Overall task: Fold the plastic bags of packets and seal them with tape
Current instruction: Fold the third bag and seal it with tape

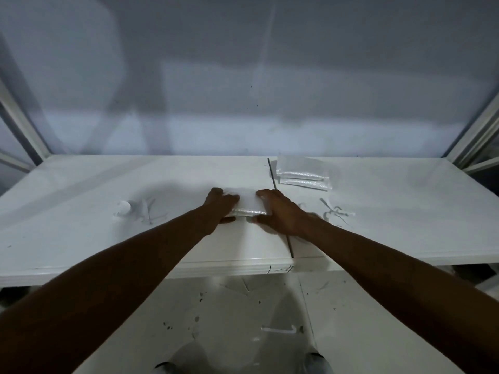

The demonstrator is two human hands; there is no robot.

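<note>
A clear plastic bag of white packets [247, 205] lies flat on the white table [81, 238], near its middle. My left hand [220, 207] holds the bag's left end, fingers on top and thumb at the near edge. My right hand [275, 210] holds the right end the same way. A roll of white tape [124, 207] sits on the table to the left, with loose strips beside it.
A stack of folded bags of packets [302, 172] lies at the back right of the table. Scraps of tape or plastic [336, 213] lie to the right of my right hand. A dark seam [272, 174] runs across the tabletop. A grey wall stands behind.
</note>
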